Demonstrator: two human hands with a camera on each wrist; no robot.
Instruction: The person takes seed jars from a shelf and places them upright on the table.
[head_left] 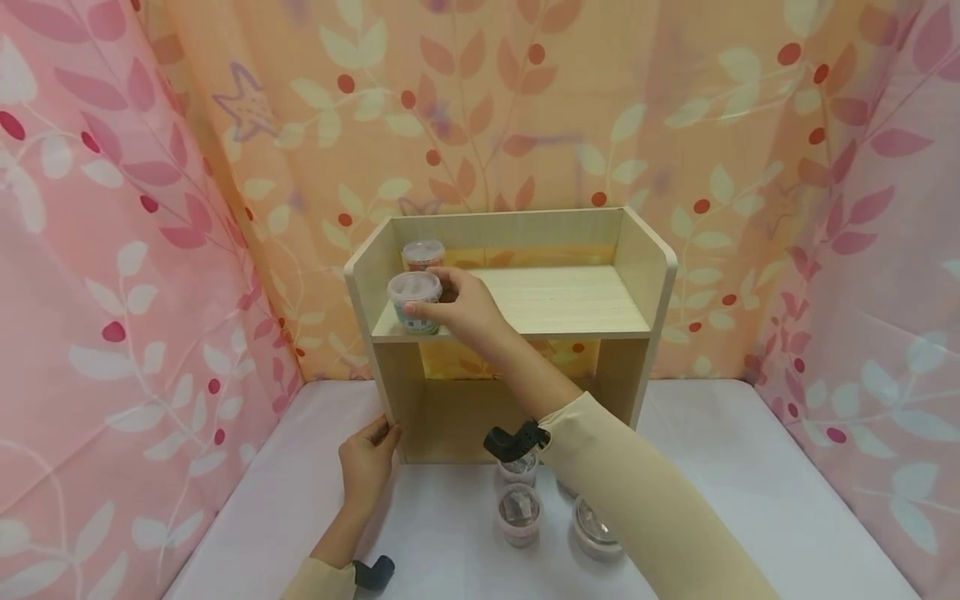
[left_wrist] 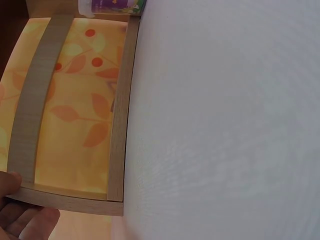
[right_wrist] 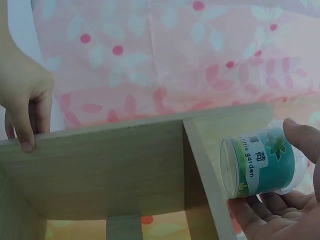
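Nearest, at the shelf's [head_left: 570, 300] six o'clock, lidded tubs [head_left: 519, 514] stand on the white table [head_left: 435, 542]; at its eight o'clock the left hand [head_left: 366, 465] pinches the side panel [head_left: 401, 383] between its fingers. At ten o'clock the right hand's [head_left: 468, 307] curled fingers grip a green tub [head_left: 408, 302]; just beyond, towards twelve, is another tub [head_left: 423, 252].

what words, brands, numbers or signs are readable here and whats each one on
"little garden": on the cup in the right hand
"荷": same cup; the character before it is unclear
Too small or cut off: writing on the cup behind and purple tub
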